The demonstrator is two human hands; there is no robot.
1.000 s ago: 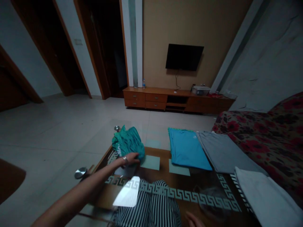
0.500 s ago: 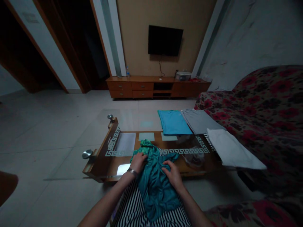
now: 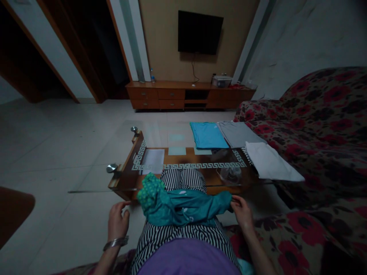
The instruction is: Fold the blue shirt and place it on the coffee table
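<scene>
Lying bunched across the striped lap, the crumpled teal cloth garment [image 3: 183, 206] is pinched at one end by the right hand [image 3: 242, 210], while the left hand [image 3: 117, 223] hovers open beside it, so spreading seems next.

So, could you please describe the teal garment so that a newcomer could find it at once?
Start at the glass-topped wooden coffee table; nearer the camera, across the striped lap, lies the crumpled teal garment, its end in the right hand. Unlike the flat folded blue shirt on the table, it is bunched.

Teal garment [image 3: 183, 206], dotted at one end; black-and-white striped trousers [image 3: 183, 179]; blue [image 3: 208, 135], grey [image 3: 237, 133], white [image 3: 269, 164] shirts; red-flowered sofa [image 3: 315, 126].
</scene>
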